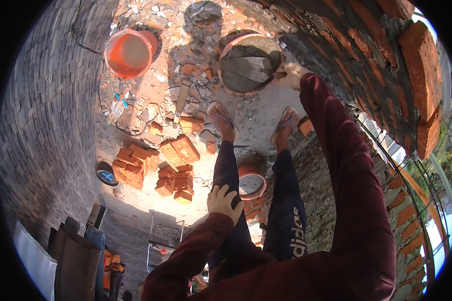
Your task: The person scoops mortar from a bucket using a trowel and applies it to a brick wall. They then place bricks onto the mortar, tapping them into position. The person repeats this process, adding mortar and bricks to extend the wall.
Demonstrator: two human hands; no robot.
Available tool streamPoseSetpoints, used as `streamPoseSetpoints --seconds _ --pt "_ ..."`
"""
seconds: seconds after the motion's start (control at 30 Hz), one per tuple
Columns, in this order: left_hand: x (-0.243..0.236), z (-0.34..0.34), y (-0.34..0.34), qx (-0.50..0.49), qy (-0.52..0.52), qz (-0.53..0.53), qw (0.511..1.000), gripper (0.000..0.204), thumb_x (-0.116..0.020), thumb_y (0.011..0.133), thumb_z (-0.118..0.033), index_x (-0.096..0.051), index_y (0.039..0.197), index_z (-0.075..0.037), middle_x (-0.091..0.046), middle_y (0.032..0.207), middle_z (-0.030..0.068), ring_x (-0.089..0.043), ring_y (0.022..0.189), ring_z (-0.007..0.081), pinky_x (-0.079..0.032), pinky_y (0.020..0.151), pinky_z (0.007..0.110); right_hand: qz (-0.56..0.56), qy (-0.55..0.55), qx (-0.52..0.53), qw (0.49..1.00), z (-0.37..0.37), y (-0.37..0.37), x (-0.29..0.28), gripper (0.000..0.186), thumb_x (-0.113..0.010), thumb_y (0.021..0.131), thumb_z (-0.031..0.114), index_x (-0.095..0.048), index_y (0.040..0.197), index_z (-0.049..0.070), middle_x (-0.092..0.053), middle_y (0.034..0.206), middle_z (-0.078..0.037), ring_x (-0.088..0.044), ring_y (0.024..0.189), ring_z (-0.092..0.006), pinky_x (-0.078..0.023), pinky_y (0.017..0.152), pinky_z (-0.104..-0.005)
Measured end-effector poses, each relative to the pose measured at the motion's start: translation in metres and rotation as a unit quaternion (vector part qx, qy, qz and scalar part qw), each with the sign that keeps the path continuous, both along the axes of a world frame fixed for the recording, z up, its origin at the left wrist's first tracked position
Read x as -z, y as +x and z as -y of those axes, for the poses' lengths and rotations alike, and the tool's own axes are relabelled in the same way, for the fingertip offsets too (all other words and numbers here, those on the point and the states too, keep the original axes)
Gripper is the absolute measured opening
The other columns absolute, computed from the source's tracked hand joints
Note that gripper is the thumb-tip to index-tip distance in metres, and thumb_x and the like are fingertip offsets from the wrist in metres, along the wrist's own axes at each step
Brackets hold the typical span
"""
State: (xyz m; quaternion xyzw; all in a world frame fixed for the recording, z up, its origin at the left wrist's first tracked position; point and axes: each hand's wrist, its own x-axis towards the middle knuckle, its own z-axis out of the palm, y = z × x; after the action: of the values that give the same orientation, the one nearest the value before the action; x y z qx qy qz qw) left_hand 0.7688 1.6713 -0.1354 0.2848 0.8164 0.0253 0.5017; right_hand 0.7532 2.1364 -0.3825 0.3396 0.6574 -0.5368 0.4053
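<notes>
My right hand [290, 76] is closed around the handle of a trowel at the right rim of a round bucket [224, 83]. The grey trowel blade [248, 67] lies in the wet grey mortar [246, 50] inside that bucket, partly coated with it. My left hand [224, 203] rests on my left knee, its fingers spread and nothing held in them. Both my sandalled feet stand just on the near side of the mortar bucket.
An orange bucket [128, 54] stands at the far left; another bucket [251, 184] sits between my legs. Stacked bricks [178, 181] lie left of my legs, with rubble [191, 60] beyond. A brick wall [371, 55] rises at the right. A metal-framed chair [164, 233] stands lower left.
</notes>
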Motion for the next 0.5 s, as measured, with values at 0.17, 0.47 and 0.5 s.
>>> streamPoseSetpoints --seconds 0.17,0.47,0.5 --pt "0.002 -0.001 0.001 -0.007 -0.011 0.000 1.000 0.043 -0.080 0.080 -0.037 -0.075 0.116 -0.013 -0.059 0.139 0.0143 -0.044 0.138 0.0428 -0.035 0.114 0.054 -0.021 0.018 -0.004 1.000 -0.024 0.024 -0.020 0.047 -0.081 0.076 0.015 -0.070 0.121 0.004 -0.071 0.098 -0.002 -0.059 0.065 -0.0123 -0.049 0.054 -0.0320" --pt "-0.002 -0.002 -0.003 0.040 -0.007 -0.032 0.999 0.045 -0.077 0.081 -0.039 -0.073 0.119 -0.015 -0.058 0.141 0.0120 -0.042 0.140 0.0379 -0.033 0.117 0.053 -0.024 -0.044 0.219 0.974 -0.010 0.141 -0.127 0.021 -0.082 0.080 0.014 -0.068 0.093 0.005 -0.050 0.071 0.006 -0.049 0.054 -0.0072 -0.042 0.046 -0.0269" --pt "-0.002 -0.001 -0.005 0.044 -0.008 -0.034 0.998 0.046 -0.077 0.082 -0.040 -0.073 0.120 -0.015 -0.057 0.142 0.0116 -0.042 0.141 0.0373 -0.032 0.117 0.053 -0.056 -0.044 0.252 0.965 0.005 0.150 -0.154 0.018 -0.081 0.081 0.013 -0.067 0.091 0.006 -0.048 0.069 0.007 -0.046 0.050 -0.0058 -0.039 0.045 -0.0255"
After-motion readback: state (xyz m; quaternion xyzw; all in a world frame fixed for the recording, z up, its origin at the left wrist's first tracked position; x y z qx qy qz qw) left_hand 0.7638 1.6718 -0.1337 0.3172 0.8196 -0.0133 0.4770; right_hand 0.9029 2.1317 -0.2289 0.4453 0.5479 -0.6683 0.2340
